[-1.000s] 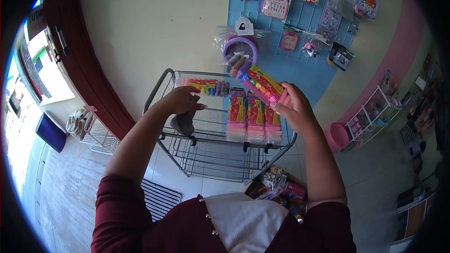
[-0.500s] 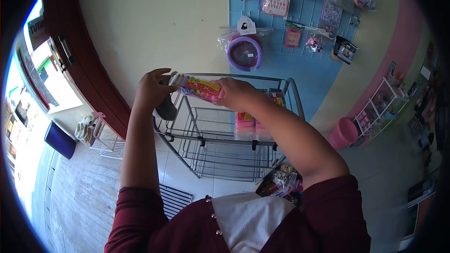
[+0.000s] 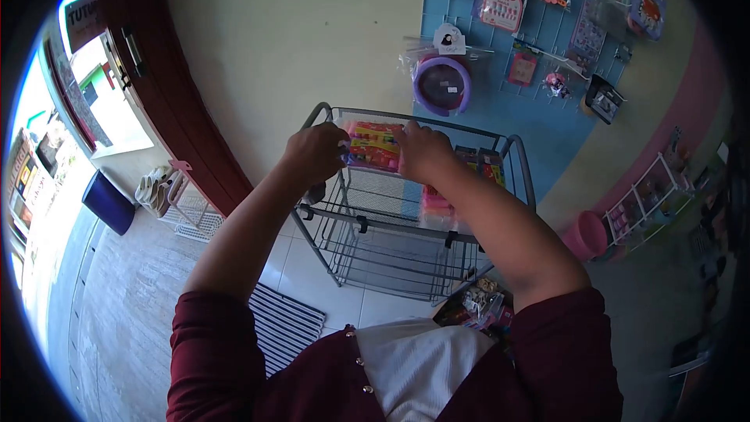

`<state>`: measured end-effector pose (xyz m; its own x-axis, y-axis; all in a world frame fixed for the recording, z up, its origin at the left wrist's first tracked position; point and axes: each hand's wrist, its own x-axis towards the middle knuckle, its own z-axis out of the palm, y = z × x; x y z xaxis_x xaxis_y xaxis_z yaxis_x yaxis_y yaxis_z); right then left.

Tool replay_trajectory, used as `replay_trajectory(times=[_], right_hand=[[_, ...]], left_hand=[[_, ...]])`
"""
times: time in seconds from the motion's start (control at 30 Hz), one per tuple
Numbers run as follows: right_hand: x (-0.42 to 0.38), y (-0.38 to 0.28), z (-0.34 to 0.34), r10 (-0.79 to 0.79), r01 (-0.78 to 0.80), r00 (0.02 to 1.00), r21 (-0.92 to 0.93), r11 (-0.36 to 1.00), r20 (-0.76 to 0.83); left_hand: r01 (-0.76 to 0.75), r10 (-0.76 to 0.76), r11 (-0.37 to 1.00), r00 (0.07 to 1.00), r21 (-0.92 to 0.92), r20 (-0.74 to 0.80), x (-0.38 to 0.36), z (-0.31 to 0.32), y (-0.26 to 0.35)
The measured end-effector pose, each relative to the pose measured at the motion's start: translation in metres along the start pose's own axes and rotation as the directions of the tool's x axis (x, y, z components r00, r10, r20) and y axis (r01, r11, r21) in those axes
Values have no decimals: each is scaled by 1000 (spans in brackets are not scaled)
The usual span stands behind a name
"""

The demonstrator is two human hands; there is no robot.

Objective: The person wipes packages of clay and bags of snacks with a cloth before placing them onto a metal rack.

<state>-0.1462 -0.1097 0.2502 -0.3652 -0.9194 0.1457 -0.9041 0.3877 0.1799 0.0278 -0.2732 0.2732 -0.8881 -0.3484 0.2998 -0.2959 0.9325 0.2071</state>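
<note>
Over the top tier of a grey wire rack, a plastic-wrapped packet with a red and yellow label is held level between my two hands. My left hand is closed on its left end, with fingertips bent over the edge. My right hand grips the right end, thumb along the near side. A dark grey, soft-looking piece shows below my left hand, mostly hidden by the wrist. Similar pink packets sit in the rack's right part, partly behind my right forearm.
A blue grid panel with hanging goods is on the wall behind. At the left are a door, a dark blue bin and a shoe rack. A striped mat and a pink bucket are on the floor.
The packet has turned so its label faces me more, and my left hand has moved to its left end. The grey piece hangs less visibly. The view has shifted left.
</note>
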Motion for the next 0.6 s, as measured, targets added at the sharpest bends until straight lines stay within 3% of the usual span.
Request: replay_trajectory(times=[0.07,0.1,0.17,0.23,0.33,0.4,0.53,0.57,0.6], right_hand=[[-1,2,5,14,-13,998,13,1000,-63],[-3,4,4,15,-13,999,30,999,-50],[-5,6,3,20,-19,999,48,999,-34],[-7,7,-12,53,-67,991,119,991,124],[-12,18,-28,29,-77,977,219,973,212],[-10,41,-15,87,-120,983,213,969,160],[-17,81,-11,286,-301,950,111,947,128],[-16,90,-8,290,-316,928,83,945,236],[-17,92,-5,297,-322,926,80,943,233]], left_hand=[[-65,0,935,983,349,182,22,24,-14],[-62,-1,936,984,348,179,30,25,-12],[63,-146,902,975,428,165,42,29,-7],[67,-160,904,969,423,187,48,26,-3],[61,-174,911,954,407,245,46,11,7],[50,-171,919,945,391,280,42,7,10],[-43,2,970,986,241,168,39,25,11],[-102,75,973,988,206,133,39,32,12],[-108,82,973,988,204,130,40,38,12]])
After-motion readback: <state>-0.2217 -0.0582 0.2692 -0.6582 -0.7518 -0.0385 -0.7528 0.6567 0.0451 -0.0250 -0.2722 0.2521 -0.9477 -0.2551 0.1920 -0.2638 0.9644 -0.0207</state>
